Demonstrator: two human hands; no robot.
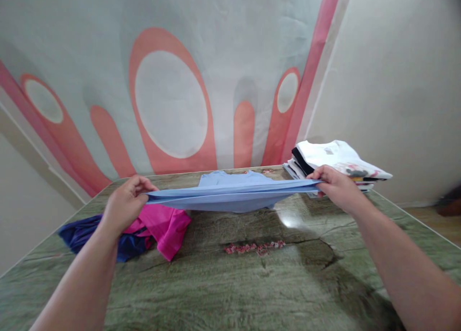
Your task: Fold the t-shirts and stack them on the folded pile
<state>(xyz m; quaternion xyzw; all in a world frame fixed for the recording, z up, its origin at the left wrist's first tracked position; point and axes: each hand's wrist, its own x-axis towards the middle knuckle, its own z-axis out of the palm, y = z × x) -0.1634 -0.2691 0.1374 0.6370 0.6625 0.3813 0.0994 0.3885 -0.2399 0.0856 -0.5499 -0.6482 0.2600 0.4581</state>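
A light blue shirt [230,196] is stretched taut between my two hands, its near edge raised above the table and its neckline part lying toward the back edge. My left hand [127,201] pinches the left end of that edge. At the right end, my right hand [333,184] grips the cloth between thumb and fingers. Below and beside my left hand lie a crumpled pink garment [169,227] and a dark blue one [81,230]. Just behind my right hand sits a stack of folded clothes [334,158], a white printed shirt on top.
The table [216,283] has a green wood-grain surface with printed pink flowers. Behind it stands a grey wall panel [230,42] with coral shapes. A dark object [450,201] is on the floor at the far right.
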